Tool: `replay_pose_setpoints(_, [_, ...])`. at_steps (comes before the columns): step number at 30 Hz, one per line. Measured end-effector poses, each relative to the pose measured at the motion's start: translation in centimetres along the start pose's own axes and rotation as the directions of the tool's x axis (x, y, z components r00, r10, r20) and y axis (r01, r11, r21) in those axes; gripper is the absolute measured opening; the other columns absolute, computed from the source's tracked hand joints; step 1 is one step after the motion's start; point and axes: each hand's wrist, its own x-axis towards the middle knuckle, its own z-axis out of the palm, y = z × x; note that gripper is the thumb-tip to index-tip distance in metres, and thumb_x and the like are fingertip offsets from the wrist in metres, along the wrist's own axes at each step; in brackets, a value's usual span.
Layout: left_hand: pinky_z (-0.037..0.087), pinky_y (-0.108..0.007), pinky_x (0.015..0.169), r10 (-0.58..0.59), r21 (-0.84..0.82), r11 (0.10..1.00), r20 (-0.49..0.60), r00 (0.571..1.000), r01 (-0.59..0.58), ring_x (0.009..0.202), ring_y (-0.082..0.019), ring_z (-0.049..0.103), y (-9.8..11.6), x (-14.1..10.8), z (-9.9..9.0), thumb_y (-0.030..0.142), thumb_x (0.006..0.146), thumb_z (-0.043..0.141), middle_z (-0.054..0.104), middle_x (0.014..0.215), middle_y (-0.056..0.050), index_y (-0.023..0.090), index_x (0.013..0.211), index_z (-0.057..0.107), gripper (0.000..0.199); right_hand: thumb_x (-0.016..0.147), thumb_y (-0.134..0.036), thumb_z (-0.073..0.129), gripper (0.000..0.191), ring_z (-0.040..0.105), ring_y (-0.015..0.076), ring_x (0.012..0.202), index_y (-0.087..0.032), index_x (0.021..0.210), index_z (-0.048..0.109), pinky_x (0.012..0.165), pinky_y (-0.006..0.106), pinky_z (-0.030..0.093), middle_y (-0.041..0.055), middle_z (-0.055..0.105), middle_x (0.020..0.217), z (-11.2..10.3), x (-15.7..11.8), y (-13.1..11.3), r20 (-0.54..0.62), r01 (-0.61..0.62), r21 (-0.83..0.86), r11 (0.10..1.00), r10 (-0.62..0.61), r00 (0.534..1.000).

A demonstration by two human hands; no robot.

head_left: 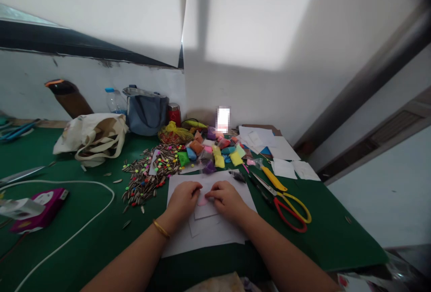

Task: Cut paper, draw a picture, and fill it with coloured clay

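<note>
My left hand rests over white paper, its fingers curled at the left edge of a small pink piece. From the right, my right hand touches the same pink piece with bent fingertips. That piece lies flat on a small white sheet, which sits on top of the larger paper. Both hands have their fingers drawn together, and the fingertips partly cover the pink piece. A dark packet lies at the paper's upper right edge.
Striped seeds and coloured beads are heaped left of the paper. Behind it lie colourful clay packets. Red-and-yellow scissors and a yellow cutter lie to the right. A white cable curves across the left side.
</note>
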Motion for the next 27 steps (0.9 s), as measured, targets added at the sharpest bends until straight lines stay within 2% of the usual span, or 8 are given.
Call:
replay_pose_setpoints(6, [0.046,-0.035,0.087,-0.022,-0.015,1.0,0.033,0.999,0.022,0.096,-0.021,0.063,0.3,0.0,-0.5,0.016,0.086,0.052,0.071,0.101,-0.006,0.02,0.099,0.069,0.022,0.076,-0.006,0.056,0.042,0.054,0.0204,0.098,-0.03,0.105,0.074,0.091,0.035,0.041,0.0041,0.063,0.102,-0.2,0.0,-0.2,0.024,-0.009,-0.013,1.0,0.009,1.0])
replay_pose_setpoints(12, [0.047,-0.036,0.091,-0.01,-0.048,0.999,0.097,0.995,0.015,0.099,-0.022,0.063,0.0,0.1,-1.5,0.023,0.086,0.057,0.07,0.106,-0.007,0.02,0.105,0.068,0.022,0.073,-0.003,0.047,0.061,0.053,0.021,0.102,-0.019,0.131,0.056,0.094,0.036,0.043,0.0082,0.064,0.108,-0.2,-0.1,0.2,-0.034,-0.049,0.072,0.996,0.052,0.998])
replay_pose_setpoints(13, [0.046,-0.036,0.094,0.015,-0.043,0.999,0.107,0.994,-0.01,0.104,-0.023,0.062,-0.1,0.0,-1.7,0.028,0.083,0.063,0.069,0.11,-0.008,0.02,0.109,0.067,0.027,0.073,-0.002,0.046,0.062,0.054,0.0209,0.102,-0.017,0.133,0.054,0.095,0.037,0.043,0.0086,0.064,0.109,-0.1,-0.1,0.3,-0.046,-0.059,0.096,0.994,0.064,0.997])
replay_pose_setpoints(15, [0.04,-0.041,0.104,0.073,0.005,0.997,0.151,0.986,-0.075,0.118,-0.027,0.056,-0.3,-0.2,-2.2,0.043,0.073,0.075,0.063,0.126,-0.01,0.022,0.121,0.062,0.054,0.073,-0.002,0.044,0.064,0.054,0.0207,0.102,-0.016,0.135,0.05,0.096,0.038,0.044,0.0089,0.064,0.11,0.1,-0.2,0.6,-0.06,-0.078,0.137,0.988,0.087,0.994])
replay_pose_setpoints(17, [0.026,-0.051,0.113,0.102,0.083,0.989,0.238,0.966,-0.125,0.134,-0.033,0.041,-0.3,-0.5,-2.7,0.055,0.058,0.082,0.049,0.144,-0.013,0.025,0.136,0.051,0.089,0.073,-0.002,0.043,0.065,0.054,0.0206,0.104,-0.017,0.136,0.049,0.097,0.038,0.044,0.0089,0.064,0.112,0.3,-0.3,0.9,-0.073,-0.091,0.163,0.982,0.105,0.992])
replay_pose_setpoints(19, [0.013,-0.06,0.115,0.083,0.156,0.977,0.34,0.937,-0.143,0.143,-0.037,0.024,-0.1,-0.9,-3.0,0.062,0.049,0.083,0.033,0.155,-0.014,0.027,0.145,0.039,0.111,0.074,-0.002,0.043,0.064,0.054,0.0204,0.105,-0.017,0.136,0.048,0.098,0.039,0.044,0.009,0.063,0.114,0.4,-0.4,1.2,-0.092,-0.09,0.182,0.979,0.108,0.99])
replay_pose_setpoints(22, [0.003,-0.066,0.113,0.026,0.237,0.961,0.43,0.902,-0.141,0.147,-0.039,0.007,0.9,-1.6,-3.3,0.065,0.047,0.081,0.018,0.16,-0.014,0.027,0.15,0.028,0.122,0.074,-0.003,0.041,0.062,0.054,0.0199,0.106,-0.016,0.134,0.05,0.098,0.039,0.045,0.0091,0.062,0.114,0.1,-0.4,1.5,-0.133,-0.075,0.196,0.978,0.102,0.986])
replay_pose_setpoints(27, [-0.001,-0.069,0.111,-0.03,0.304,0.945,0.452,0.891,-0.123,0.147,-0.04,0.0,2.3,-3.2,-3.6,0.064,0.049,0.08,0.009,0.162,-0.013,0.028,0.152,0.022,0.124,0.076,-0.005,0.042,0.058,0.049,0.0228,0.118,-0.016,0.131,0.054,0.106,0.043,0.039,0.0114,0.059,0.124,-0.7,-0.4,2.2,-0.194,-0.06,0.026,0.998,0.064,0.979])
